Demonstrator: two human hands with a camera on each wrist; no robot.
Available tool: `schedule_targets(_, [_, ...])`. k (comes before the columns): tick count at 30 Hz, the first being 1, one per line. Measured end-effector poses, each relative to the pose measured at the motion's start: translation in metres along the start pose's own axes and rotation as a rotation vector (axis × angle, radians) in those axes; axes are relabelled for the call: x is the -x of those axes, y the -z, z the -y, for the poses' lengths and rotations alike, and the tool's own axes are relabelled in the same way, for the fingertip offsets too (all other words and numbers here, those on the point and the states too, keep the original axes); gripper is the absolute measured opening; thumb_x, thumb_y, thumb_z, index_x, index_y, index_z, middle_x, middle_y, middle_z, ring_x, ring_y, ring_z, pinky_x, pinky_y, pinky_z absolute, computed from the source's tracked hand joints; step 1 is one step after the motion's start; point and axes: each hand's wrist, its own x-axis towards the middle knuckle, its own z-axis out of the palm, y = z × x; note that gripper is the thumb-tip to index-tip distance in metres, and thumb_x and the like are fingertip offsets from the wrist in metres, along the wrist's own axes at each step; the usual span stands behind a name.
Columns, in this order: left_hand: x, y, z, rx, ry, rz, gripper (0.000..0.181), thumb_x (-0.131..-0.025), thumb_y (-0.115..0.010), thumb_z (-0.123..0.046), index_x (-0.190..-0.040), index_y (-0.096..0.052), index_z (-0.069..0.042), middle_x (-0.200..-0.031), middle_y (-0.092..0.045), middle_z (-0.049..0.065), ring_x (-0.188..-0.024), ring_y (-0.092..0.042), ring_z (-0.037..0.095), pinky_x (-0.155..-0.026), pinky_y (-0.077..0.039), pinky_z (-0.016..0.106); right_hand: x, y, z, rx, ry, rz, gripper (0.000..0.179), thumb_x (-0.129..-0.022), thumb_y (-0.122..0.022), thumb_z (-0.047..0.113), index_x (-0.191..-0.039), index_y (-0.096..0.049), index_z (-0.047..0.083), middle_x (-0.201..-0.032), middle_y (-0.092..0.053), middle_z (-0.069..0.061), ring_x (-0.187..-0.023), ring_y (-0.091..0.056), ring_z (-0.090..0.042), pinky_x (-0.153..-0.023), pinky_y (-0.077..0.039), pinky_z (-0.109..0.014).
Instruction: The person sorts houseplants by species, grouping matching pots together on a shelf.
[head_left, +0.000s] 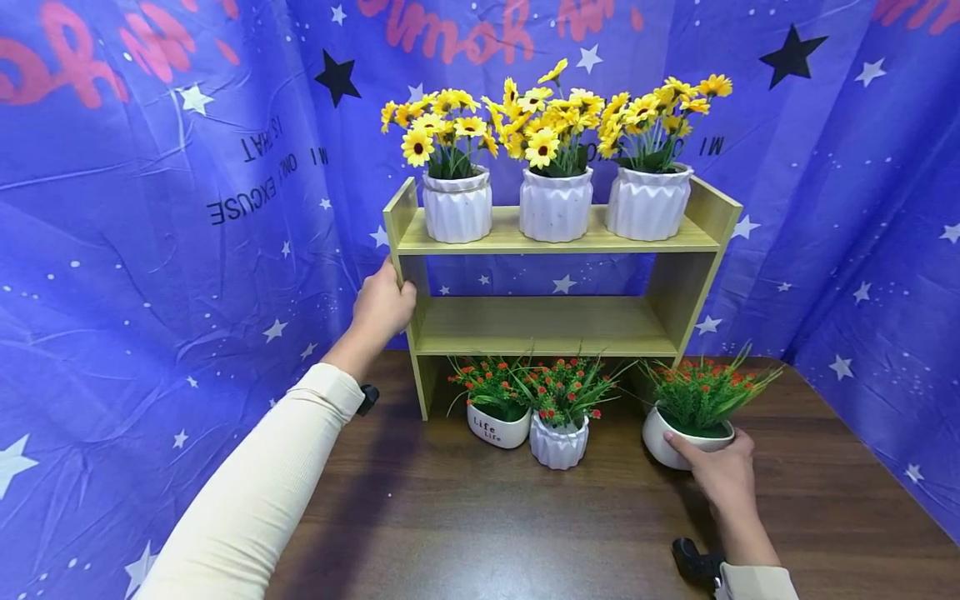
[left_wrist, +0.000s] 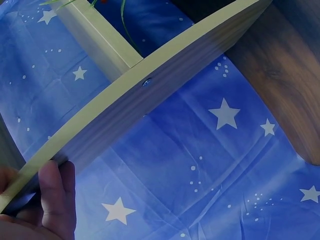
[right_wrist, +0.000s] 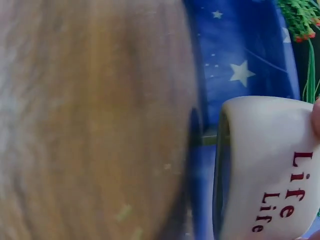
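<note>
Standing on the tabletop (head_left: 487, 517), the wooden shelf (head_left: 547, 325) has its side in the grip of the left hand (head_left: 384, 304). Above and right of those fingers, three yellow-flowered pots (head_left: 557, 207) line the top; a hard tug could, I'd guess, topple them. A red-flowered white bowl (head_left: 666, 448) is held in the fingers of the right hand (head_left: 726, 477); its smooth, rounded wall might slip.

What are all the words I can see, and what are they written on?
"Life", then smaller "Life": white pot at the wooden shelf's lower left.
"Life", then smaller "Life", sideways: held pot in the right hand.
"ONLY EXCUSE", upside down: blue curtain, left side; the word before it is unclear.
"IS THAT", upside down: same curtain.
Pink writing up top: cut off, unreadable.
Black letters behind the yellow flowers: partly hidden.
</note>
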Motion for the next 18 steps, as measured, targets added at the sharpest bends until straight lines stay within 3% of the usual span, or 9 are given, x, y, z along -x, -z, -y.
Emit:
schedule_targets(3, [0.000, 0.000, -0.001, 0.002, -0.004, 0.002, 0.038, -0.097, -0.048, -0.020, -0.132, -0.050, -0.007, -0.115, -0.065, 0.026, -0.105, -0.063, 0.046, -0.081, -0.048, 0.060, 0.003, 0.006, 0.006, -0.059, -0.004, -0.025, 0.113, -0.080, -0.081, 0.042, -0.152, -0.009, -0.007, -0.147, -0.028, -0.037, -0.134, -0.032, -0.050, -0.108, -0.028, -0.059])
schedule_targets(11, [-0.001, 0.000, 0.000, 0.001, -0.010, -0.001, 0.037, -0.097, -0.048, -0.019, -0.132, -0.049, -0.006, -0.116, -0.065, 0.027, -0.105, -0.062, 0.047, -0.081, -0.048, 0.060, 0.012, 0.029, 0.035, -0.091, 0.040, -0.132, 0.106, -0.080, -0.080, 0.042, -0.153, -0.015, 0.000, -0.150, -0.032, -0.028, -0.135, -0.034, -0.044, -0.110, -0.028, -0.053])
schedule_targets(14, [-0.001, -0.001, 0.000, 0.004, -0.011, -0.005, 0.037, -0.097, -0.049, -0.019, -0.132, -0.049, -0.007, -0.115, -0.065, 0.027, -0.104, -0.063, 0.047, -0.080, -0.048, 0.060, 0.017, 0.036, 0.048, -0.121, 0.072, -0.174, 0.101, -0.080, -0.081, 0.037, -0.153, -0.020, 0.004, -0.145, -0.039, -0.020, -0.129, -0.041, -0.033, -0.103, -0.035, -0.036])
schedule_targets(18, [0.000, -0.002, -0.001, 0.009, -0.015, -0.011, 0.037, -0.097, -0.049, -0.019, -0.132, -0.049, -0.008, -0.114, -0.066, 0.026, -0.102, -0.064, 0.047, -0.079, -0.048, 0.060, 0.021, 0.042, 0.067, -0.163, 0.144, -0.204, 0.094, -0.078, -0.084, 0.029, -0.150, -0.027, 0.007, -0.130, -0.045, -0.005, -0.110, -0.049, -0.015, -0.083, -0.039, -0.014])
